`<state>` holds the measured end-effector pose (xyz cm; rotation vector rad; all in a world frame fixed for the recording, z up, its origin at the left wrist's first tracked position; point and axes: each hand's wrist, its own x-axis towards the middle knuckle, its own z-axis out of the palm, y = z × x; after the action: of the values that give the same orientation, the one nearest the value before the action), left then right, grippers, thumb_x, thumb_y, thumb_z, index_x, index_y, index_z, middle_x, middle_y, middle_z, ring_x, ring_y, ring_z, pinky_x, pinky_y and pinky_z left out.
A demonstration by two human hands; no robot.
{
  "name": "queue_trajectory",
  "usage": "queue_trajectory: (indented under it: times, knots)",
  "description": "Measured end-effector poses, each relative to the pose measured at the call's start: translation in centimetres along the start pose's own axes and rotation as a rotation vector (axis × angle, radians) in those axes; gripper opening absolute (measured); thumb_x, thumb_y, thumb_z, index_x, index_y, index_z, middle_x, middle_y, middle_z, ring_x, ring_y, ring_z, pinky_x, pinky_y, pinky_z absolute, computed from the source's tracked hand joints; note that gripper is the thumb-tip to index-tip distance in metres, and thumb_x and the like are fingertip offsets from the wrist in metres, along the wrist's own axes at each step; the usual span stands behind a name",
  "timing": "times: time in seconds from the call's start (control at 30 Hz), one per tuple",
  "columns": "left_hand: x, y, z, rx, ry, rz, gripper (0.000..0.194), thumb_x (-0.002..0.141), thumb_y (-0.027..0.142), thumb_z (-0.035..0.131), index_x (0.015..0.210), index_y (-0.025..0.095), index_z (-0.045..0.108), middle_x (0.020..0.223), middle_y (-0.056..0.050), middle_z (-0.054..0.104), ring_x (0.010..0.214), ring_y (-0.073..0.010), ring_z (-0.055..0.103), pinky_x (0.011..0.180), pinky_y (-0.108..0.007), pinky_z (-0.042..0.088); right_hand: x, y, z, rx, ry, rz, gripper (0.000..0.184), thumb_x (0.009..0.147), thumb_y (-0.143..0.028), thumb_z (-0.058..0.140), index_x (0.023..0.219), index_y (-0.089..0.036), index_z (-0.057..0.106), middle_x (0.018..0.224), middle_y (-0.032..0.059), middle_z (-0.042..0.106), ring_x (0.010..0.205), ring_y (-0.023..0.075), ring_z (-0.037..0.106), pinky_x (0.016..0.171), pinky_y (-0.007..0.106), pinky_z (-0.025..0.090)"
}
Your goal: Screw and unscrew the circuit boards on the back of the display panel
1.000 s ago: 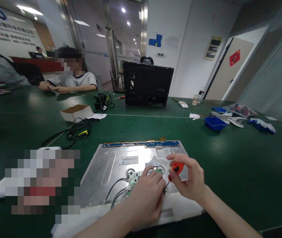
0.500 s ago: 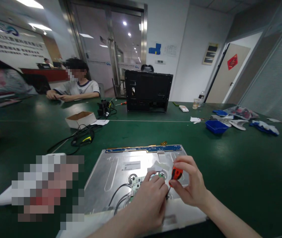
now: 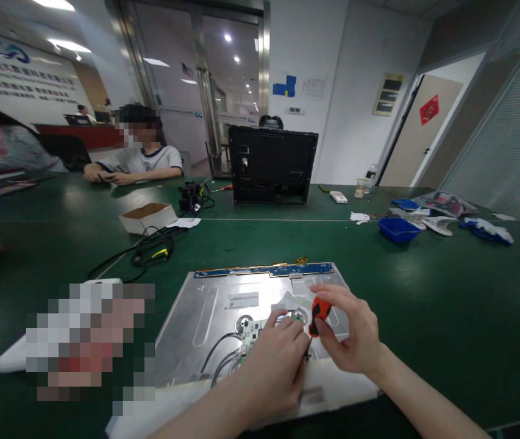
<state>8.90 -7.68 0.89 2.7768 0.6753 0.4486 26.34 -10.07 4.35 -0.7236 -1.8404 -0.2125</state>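
1. Work in hand: screwdriver (image 3: 320, 314) tilted, its shaft angled down over the right part of the metal panel (image 3: 180, 350); circuit board (image 3: 251, 332) lying on the panel; work apparently under way, unfinished; screws done or left, hidden.
2. Grip: right hand (image 3: 355, 332) pinching the screwdriver's handle, thumb against fingers; left hand (image 3: 280, 353) over the board, fingertips partly hidden, grip indeterminable.
3. Count: one panel; one board; one blue strip (image 3: 264, 272) along the panel's far edge; beyond the panel, one black housing (image 3: 273, 161), one open box (image 3: 152, 222), one blue tray (image 3: 397, 231).
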Motion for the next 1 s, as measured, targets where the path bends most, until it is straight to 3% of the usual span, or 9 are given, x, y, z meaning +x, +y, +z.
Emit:
queue_trajectory:
  times: [0.17,0.37,0.57,0.73,0.87,1.0]
  knots:
    - [0.0,0.0,0.0,-0.004,0.009,-0.006,0.017,0.079,0.017,0.055,0.095,0.02,0.059,0.097,-0.007,0.066,0.096,-0.0263,0.059,0.105,-0.049,0.03,-0.8,0.5,0.4,0.11,0.044,0.035,0.05,0.078,-0.011,0.066,0.122,-0.022,0.045,0.103,0.0112,0.069,0.089,0.0235,0.07,0.068,0.037,0.059]
    - [0.0,0.1,0.0,-0.025,-0.004,-0.009,0.019,0.08,0.017,0.054,0.097,0.021,0.06,0.098,-0.007,0.066,0.098,-0.0266,0.059,0.107,-0.05,0.029,-1.3,0.8,0.5,0.112,0.018,0.082,0.046,0.083,-0.012,0.057,0.124,-0.024,0.039,0.113,0.0141,0.066,0.084,0.0227,0.069,0.067,0.041,0.058]
    - [0.1,0.2,0.1,-0.03,-0.009,-0.022,0.018,0.079,0.016,0.053,0.095,0.02,0.06,0.096,-0.007,0.065,0.094,-0.0258,0.058,0.108,-0.051,0.028,-0.1,0.5,0.0,-0.025,-0.018,0.0,0.041,0.087,-0.01,0.048,0.126,-0.022,0.048,0.105,0.0112,0.064,0.092,0.0231,0.066,0.071,0.039,0.058]
    - [0.1,0.2,0.1,-0.019,-0.006,-0.026,0.016,0.077,0.015,0.054,0.092,0.02,0.059,0.095,-0.006,0.065,0.094,-0.0256,0.059,0.107,-0.05,0.028,-0.5,0.7,0.2,0.06,-0.031,0.016,0.043,0.088,-0.012,0.048,0.13,-0.019,0.043,0.113,0.0146,0.064,0.106,0.0253,0.063,0.075,0.039,0.058]
    - [0.0,0.2,0.1,-0.017,-0.002,-0.02,0.019,0.078,0.016,0.055,0.096,0.02,0.059,0.099,-0.007,0.066,0.097,-0.0265,0.059,0.107,-0.051,0.028,-1.1,1.0,0.8,0.122,0.048,0.052,0.051,0.081,-0.013,0.062,0.126,-0.022,0.04,0.107,0.012,0.065,0.094,0.0241,0.067,0.071,0.039,0.059]
    - [0.1,0.0,0.2,-0.004,-0.006,-0.005,0.024,0.079,0.016,0.055,0.102,0.02,0.059,0.1,-0.008,0.066,0.099,-0.0264,0.059,0.106,-0.049,0.029,-1.4,1.0,0.9,0.137,0.044,0.082,0.053,0.079,-0.006,0.058,0.125,-0.023,0.038,0.112,0.0136,0.065,0.086,0.0219,0.068,0.069,0.04,0.059]
